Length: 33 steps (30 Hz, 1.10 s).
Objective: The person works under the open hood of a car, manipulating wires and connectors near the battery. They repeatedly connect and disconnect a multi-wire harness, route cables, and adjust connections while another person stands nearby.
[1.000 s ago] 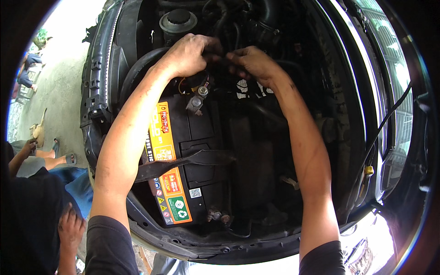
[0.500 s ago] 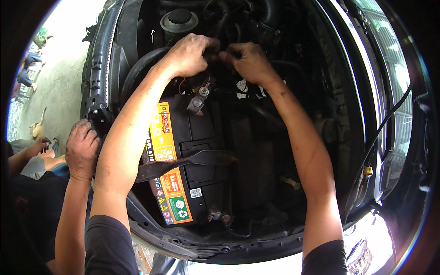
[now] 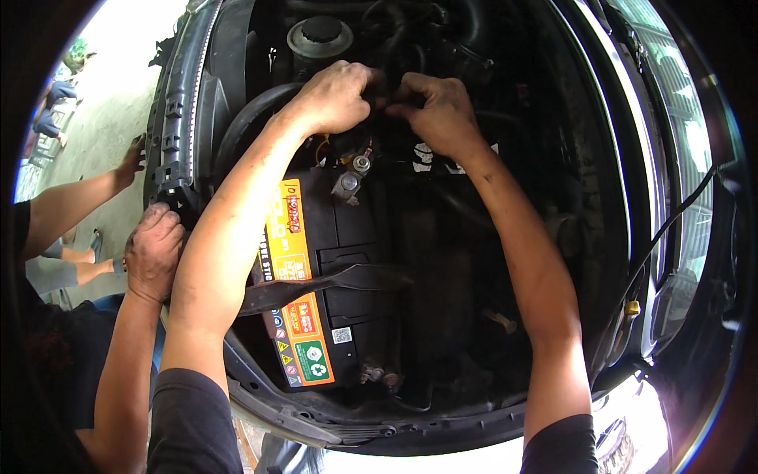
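Observation:
Both my hands reach over a car battery (image 3: 347, 253) into the dark part of the engine bay. My left hand (image 3: 338, 99) is closed, its fingertips lost in shadow. Facing it, my right hand (image 3: 438, 114) is curled with thumb and forefinger close together. Whatever lies between the fingers is too dark to make out. Just below my left hand sits a metal battery terminal clamp (image 3: 349, 182). A second terminal (image 3: 379, 373) shows at the battery's near end. Across the battery runs a black strap (image 3: 328, 286), over its orange and yellow label (image 3: 296, 272).
A co-worker at the left rests a closed hand (image 3: 154, 253) by the front frame (image 3: 180, 134); their other hand (image 3: 131, 162) is at its outer edge. A round capped reservoir (image 3: 320, 38) stands beyond my left hand. A black cable (image 3: 671, 225) hangs at the right.
The co-worker's other hand has come up to the outer edge of the front frame. My right thumb and forefinger have shifted slightly; both my hands stay at the same spot.

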### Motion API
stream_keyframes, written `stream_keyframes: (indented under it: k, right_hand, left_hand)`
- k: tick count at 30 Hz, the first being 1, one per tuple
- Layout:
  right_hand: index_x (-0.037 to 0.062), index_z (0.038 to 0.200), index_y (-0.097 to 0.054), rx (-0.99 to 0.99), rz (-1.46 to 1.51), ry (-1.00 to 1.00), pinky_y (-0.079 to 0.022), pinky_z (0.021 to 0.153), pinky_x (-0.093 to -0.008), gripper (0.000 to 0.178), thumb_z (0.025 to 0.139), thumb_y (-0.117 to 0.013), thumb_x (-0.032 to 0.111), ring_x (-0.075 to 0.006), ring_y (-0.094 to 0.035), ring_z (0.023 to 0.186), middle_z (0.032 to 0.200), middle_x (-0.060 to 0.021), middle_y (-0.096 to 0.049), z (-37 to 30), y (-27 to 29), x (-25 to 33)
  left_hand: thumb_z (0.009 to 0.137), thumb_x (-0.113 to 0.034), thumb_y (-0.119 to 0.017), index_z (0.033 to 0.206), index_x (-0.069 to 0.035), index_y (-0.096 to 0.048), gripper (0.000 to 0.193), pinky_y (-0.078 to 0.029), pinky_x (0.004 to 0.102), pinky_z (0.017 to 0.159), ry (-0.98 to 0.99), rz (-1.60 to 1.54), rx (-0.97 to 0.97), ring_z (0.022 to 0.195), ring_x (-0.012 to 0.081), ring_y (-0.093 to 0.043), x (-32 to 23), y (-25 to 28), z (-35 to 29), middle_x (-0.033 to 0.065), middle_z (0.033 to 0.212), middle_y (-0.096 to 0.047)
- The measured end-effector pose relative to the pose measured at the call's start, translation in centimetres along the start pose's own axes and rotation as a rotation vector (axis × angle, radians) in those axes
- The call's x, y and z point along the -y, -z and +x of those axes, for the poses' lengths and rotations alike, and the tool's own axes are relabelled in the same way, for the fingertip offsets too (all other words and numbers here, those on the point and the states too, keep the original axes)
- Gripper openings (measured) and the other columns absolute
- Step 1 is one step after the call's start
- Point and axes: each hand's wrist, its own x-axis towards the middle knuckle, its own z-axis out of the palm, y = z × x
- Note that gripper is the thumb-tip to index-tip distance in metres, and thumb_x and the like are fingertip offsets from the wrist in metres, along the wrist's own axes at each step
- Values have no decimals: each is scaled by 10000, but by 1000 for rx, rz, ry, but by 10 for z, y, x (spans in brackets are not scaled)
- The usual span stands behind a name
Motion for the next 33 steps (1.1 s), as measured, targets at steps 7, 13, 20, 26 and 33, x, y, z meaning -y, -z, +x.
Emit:
stream_keyframes:
  k: [7, 13, 20, 26, 33]
  right_hand:
    - [34, 917, -738, 12, 572, -341, -579, 663, -304, 193, 977, -740, 217, -163, -751, 734, 836, -73, -776, 1, 0, -8]
    - [18, 980, -751, 123, 497, -529, -582, 661, -304, 248, 1022, -688, 254, -151, -749, 726, 841, -76, -781, 4, 4, -7]
    - [-24, 904, -746, 105, 436, -458, -556, 657, -334, 273, 988, -728, 235, -174, -745, 742, 798, -121, -769, 6, -2, -5]
    - [-42, 893, -703, 35, 159, -554, -528, 524, -334, 270, 1016, -656, 193, -171, -699, 593, 776, -149, -752, 8, -13, -11]
    - [-60, 943, -666, -104, -75, -333, -592, 723, -464, 256, 1002, -660, 189, -394, -749, 788, 805, -252, -724, 6, -8, -21]
  left_hand:
    - [787, 7, -612, 1082, -26, -729, 319, -566, 450, 914, -14, -87, -56, 1049, 389, -711, -10, 5, 0, 197, 1032, -757]
    - [862, -120, -708, 1079, -71, -742, 226, -577, 460, 863, 24, -77, 60, 991, 389, -728, -13, 8, -1, 187, 999, -764]
    - [887, -221, -768, 1016, -72, -745, 198, -572, 471, 805, 40, -157, 15, 930, 396, -724, -19, 9, 0, 195, 942, -751]
    - [834, -69, -780, 946, 17, -691, 167, -557, 455, 790, -53, -249, 76, 921, 432, -687, -24, 8, 3, 221, 921, -712]
    - [871, -38, -758, 983, 19, -712, 134, -569, 425, 807, 35, -354, 186, 943, 389, -717, -18, 13, -2, 199, 962, -737]
